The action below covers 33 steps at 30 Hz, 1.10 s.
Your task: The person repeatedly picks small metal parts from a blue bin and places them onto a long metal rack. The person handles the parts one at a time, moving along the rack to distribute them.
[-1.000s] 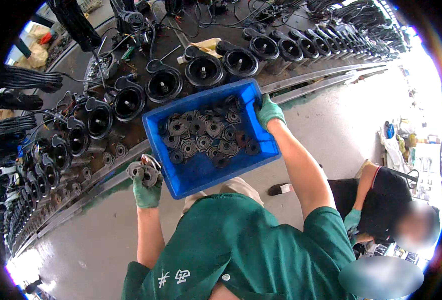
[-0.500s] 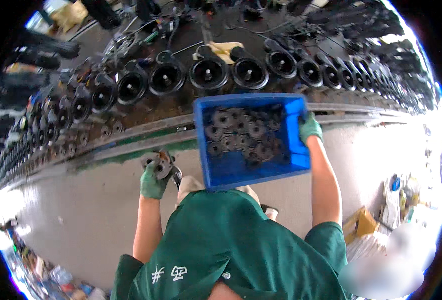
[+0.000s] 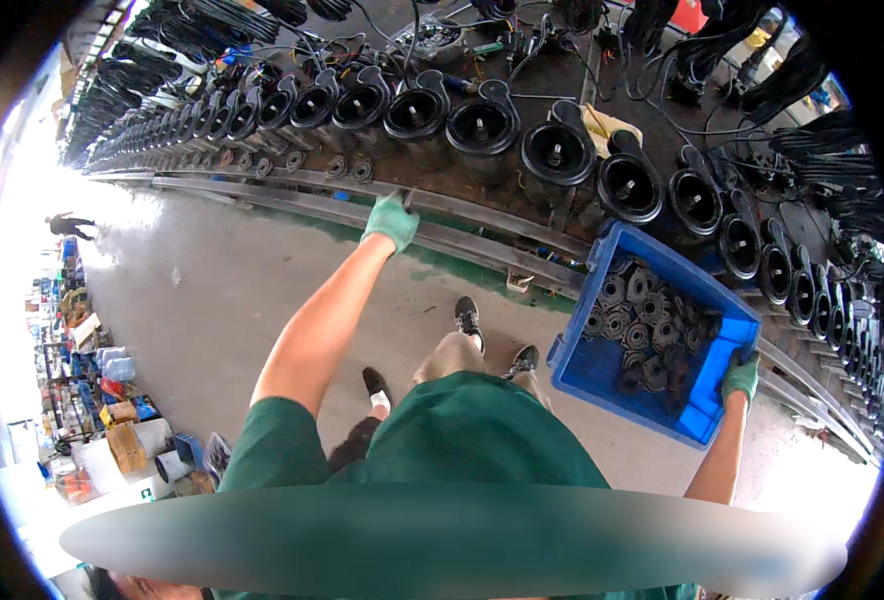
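My right hand point(image 3: 740, 378), in a green glove, grips the right end of a blue plastic crate point(image 3: 602, 400). The crate is tilted and its near side hangs out over the floor. Inside lies a pile of round grey metal flange-like parts point(image 3: 652, 318). My left hand point(image 3: 392, 222), also gloved in green, reaches out to the front edge of the bench. Its fingers are closed around a grey metal part point(image 3: 409, 199), mostly hidden by the glove. Just left of it, similar round parts point(image 3: 361, 171) lie in a row along the bench.
A long row of black round housings point(image 3: 482, 126) with central shafts stands on the dark bench point(image 3: 522, 205). Metal rails point(image 3: 472, 212) run along its front. Bundles of black cable point(image 3: 802, 90) lie behind. Another person point(image 3: 70, 226) is far off left. Boxes point(image 3: 127, 447) sit at lower left.
My view has swung, and the crate now appears farther right. My left hand, which held grey metal parts beside my body, has reached forward to the bench edge. My right hand keeps its grip on the crate.
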### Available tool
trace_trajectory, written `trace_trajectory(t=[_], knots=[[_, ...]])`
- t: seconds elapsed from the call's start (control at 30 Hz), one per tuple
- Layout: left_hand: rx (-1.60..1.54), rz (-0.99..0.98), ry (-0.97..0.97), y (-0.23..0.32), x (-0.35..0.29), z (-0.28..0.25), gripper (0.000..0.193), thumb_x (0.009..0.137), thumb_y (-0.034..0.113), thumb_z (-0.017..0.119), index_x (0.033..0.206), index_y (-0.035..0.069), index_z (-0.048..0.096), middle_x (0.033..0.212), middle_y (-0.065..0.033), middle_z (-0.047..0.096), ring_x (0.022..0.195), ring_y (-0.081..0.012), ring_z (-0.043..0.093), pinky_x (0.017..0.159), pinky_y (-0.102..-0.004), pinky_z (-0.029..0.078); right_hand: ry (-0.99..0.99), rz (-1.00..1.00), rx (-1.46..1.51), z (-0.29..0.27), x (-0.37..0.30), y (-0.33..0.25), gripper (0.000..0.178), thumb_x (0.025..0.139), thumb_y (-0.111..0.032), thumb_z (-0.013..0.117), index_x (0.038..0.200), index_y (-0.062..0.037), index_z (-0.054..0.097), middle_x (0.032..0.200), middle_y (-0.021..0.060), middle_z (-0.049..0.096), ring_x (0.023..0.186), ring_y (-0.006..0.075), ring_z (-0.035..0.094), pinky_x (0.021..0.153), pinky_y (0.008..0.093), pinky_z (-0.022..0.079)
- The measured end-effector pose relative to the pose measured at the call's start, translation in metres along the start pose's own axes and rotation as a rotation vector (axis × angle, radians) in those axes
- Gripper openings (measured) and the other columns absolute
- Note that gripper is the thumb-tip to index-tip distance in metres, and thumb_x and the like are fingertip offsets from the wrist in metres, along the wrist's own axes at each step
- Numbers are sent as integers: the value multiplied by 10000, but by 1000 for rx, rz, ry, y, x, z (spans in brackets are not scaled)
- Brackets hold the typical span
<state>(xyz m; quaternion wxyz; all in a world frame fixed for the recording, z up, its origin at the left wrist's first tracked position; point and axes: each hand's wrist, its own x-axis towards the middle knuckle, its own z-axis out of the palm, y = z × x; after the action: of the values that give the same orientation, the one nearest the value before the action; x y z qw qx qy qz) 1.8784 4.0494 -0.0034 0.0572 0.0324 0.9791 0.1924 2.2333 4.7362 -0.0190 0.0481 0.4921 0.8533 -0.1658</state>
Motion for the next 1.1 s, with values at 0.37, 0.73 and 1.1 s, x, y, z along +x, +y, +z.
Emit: trace_trajectory(t=[0.37,0.73,1.1], knots=[[421,-93,-123,21,73,32,298,961,157,481,1204,90,638,1324,-179,518,1209,-398,554,932,-489,537,22,24,15,-11,-11,-4,750,956,-528,516,1516,-66,327,1174,304,644,1034,441,648,855,471,515],[374,82,-31,-37,81,26,339,861,60,560,1186,71,656,1288,-222,575,1148,-404,589,915,-445,533,191,-100,-57,10,9,26,712,958,-505,526,1452,-6,408,1232,297,620,1067,456,633,851,492,513],[-1531,-314,-255,-11,29,-20,425,877,-43,555,1287,55,603,1100,-59,680,910,-148,667,787,-279,572,48,41,68,1,1,20,729,949,-522,541,1457,-18,403,1223,294,625,1084,459,627,859,490,511]])
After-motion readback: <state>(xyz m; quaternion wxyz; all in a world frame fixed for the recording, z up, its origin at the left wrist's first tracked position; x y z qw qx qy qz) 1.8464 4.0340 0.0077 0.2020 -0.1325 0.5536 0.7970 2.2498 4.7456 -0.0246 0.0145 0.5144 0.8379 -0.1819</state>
